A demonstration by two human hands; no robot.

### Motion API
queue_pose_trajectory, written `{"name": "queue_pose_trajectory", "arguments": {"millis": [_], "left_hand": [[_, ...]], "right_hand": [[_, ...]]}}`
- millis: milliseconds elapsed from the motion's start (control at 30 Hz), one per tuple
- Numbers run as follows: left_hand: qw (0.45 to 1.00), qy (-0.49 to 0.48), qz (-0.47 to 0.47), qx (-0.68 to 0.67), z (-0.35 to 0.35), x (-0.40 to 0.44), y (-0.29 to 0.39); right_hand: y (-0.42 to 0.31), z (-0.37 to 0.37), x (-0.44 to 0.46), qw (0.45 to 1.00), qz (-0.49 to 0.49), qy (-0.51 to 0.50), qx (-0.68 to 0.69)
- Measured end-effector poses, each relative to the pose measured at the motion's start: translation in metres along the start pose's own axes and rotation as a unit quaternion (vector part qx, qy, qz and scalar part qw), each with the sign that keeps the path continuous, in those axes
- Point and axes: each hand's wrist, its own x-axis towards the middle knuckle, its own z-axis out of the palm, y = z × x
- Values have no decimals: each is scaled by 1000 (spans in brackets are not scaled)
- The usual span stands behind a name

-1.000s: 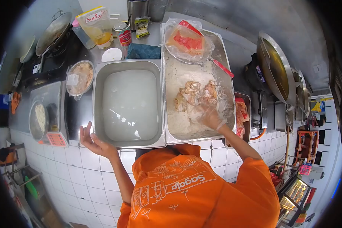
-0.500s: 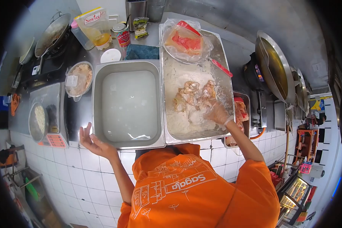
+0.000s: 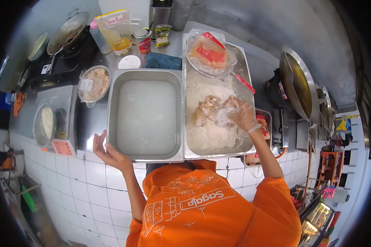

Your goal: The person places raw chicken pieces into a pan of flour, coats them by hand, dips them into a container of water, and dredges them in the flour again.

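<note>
My right hand point(image 3: 244, 116), in a clear plastic glove dusted with flour, is in a metal tray point(image 3: 240, 61). Its fingers are curled against the right one of the flour-coated pieces of meat, which look like chicken point(image 3: 206, 109); the fingertips are partly hidden by flour. White flour point(image 3: 212, 138) lies around the pieces. My left hand point(image 3: 113, 156) is bare and holds nothing, its fingers apart, near the front left corner of a deep metal pan point(image 3: 146, 157) of cloudy water.
A plastic-covered bowl with a red packet point(image 3: 210, 53) sits at the tray's far end beside a red handle point(image 3: 244, 83). Left stand a covered tub point(image 3: 95, 84) and a scale point(image 3: 64, 147). At right are a wok of oil point(image 3: 299, 82) and a meat tray point(image 3: 261, 123).
My right hand has moved up from the flour onto the right piece of meat. My left hand stays open beside the water pan. The whole view has shifted slightly.
</note>
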Motion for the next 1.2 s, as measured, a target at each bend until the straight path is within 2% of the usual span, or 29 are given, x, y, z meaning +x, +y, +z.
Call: {"name": "queue_pose_trajectory", "arguments": {"millis": [67, 233, 367, 433, 467, 533, 600, 767, 833, 933, 1033, 1133, 1200], "left_hand": [[1000, -4, 14, 2, -2, 0, -1], [999, -3, -21, -48, 0, 0, 7], [998, -6, -18, -56, -3, 0, 5], [997, -6, -23, -68, -4, -1, 1], [997, -5, -21, -74, -4, -1, 0], [997, -4, -27, -72, -4, -2, -3], [997, 5, -27, -76, -3, -3, -4], [999, 4, -8, -32, -4, 0, -1], [1000, 1, -6, -31, -4, 1, 0], [1000, -8, 2, -7, -5, 3, 2], [1000, -15, 4, 9, -6, 5, 6], [1000, -9, 1, -15, -4, 3, 2], [1000, -5, 4, -18, -3, 3, -1]], "right_hand": [[-30, -28, 14, 996, 24, -77, 38], [-118, -71, 48, 988, -64, -50, 131], [-179, -40, 87, 941, -204, -100, 250], [-197, -3, 104, 932, -212, -147, 255], [-204, 24, 110, 935, -233, -131, 231], [-213, 81, 120, 939, -275, -98, 184], [-223, 117, 116, 936, -287, -111, 173], [-222, 171, 96, 937, -302, -127, 124], [-218, 181, 96, 937, -293, -171, 82], [-211, 198, 110, 918, -356, -161, 70], [-212, 206, 132, 913, -367, -161, 75], [-220, 192, 153, 906, -343, -218, 119], [-230, 170, 162, 904, -346, -219, 120]]}}
